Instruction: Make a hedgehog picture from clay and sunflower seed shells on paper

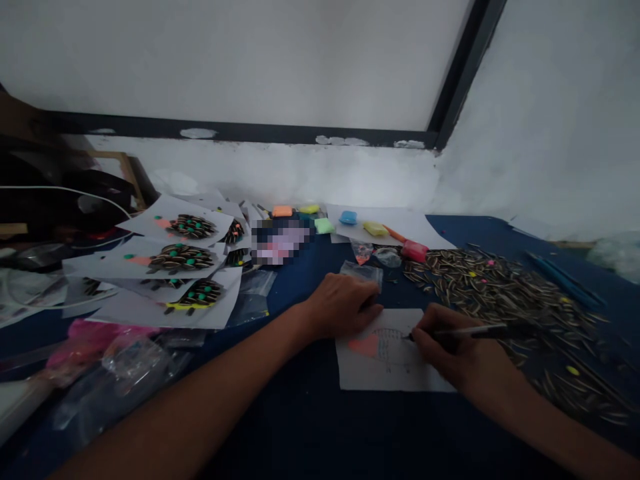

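On the dark blue table lies a white sheet of paper [370,377] with an orange-pink patch and a dark line drawing of an outlined body, short strokes inside. My left hand [345,303] rests on the sheet's upper left corner, fingers loosely extended and nothing seen in them. In my right hand [460,353] is a pen [473,331], gripped between thumb and fingers, its tip at the drawing's right part. A large heap of striped sunflower seeds [480,280] spreads beyond and to the right of my right hand.
Sheets with seed-covered hedgehog-like figures [187,257] are stacked at left. Clear plastic bags [135,363] and pink material [85,340] lie before them. Behind the drawing are packets of coloured clay, including blue [348,217], yellow [375,229] and red [415,250]. A wall [300,170] stands behind.
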The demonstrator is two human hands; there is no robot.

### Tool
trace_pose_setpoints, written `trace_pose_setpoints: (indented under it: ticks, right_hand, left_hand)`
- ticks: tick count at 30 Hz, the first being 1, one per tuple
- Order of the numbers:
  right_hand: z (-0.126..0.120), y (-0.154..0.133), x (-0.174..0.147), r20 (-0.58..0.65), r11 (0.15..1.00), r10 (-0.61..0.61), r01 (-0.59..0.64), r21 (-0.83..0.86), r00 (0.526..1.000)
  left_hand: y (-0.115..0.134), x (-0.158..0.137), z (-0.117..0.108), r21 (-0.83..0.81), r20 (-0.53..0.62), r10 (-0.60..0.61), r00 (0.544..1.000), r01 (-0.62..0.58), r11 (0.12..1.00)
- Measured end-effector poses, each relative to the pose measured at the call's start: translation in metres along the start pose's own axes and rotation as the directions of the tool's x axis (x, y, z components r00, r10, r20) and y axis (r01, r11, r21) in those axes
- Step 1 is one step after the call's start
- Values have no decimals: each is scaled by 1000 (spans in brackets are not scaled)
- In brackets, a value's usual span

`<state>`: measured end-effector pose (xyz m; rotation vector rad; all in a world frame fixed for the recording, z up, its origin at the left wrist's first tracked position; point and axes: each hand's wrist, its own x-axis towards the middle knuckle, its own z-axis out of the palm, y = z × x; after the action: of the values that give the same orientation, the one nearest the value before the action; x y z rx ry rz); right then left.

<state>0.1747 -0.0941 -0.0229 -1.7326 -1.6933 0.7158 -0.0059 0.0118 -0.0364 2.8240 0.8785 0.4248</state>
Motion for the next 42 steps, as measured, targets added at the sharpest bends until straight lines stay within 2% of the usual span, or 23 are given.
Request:
trace_pose_setpoints:
  ticks: [12,18,34,42]
  right_hand:
    - [0,-3,0,36,1000,12,-13,21,999]
    - [-1,1,1,39,1000,11,-11,-14,999]
    - [1,-2,-1,-13,999,-29,30,37,999]
    - [3,1,-3,81,998,-43,40,38,996]
  left_hand:
    - [-1,0,2,-15,-43,14,999,-15,1000]
    - [0,0,1,-4,-30,10,1000,-10,1000]
    - [-1,0,2,-5,-32,11,999,-11,1000]
    - [-1,0,2,3,-28,4,1000,-4,1000]
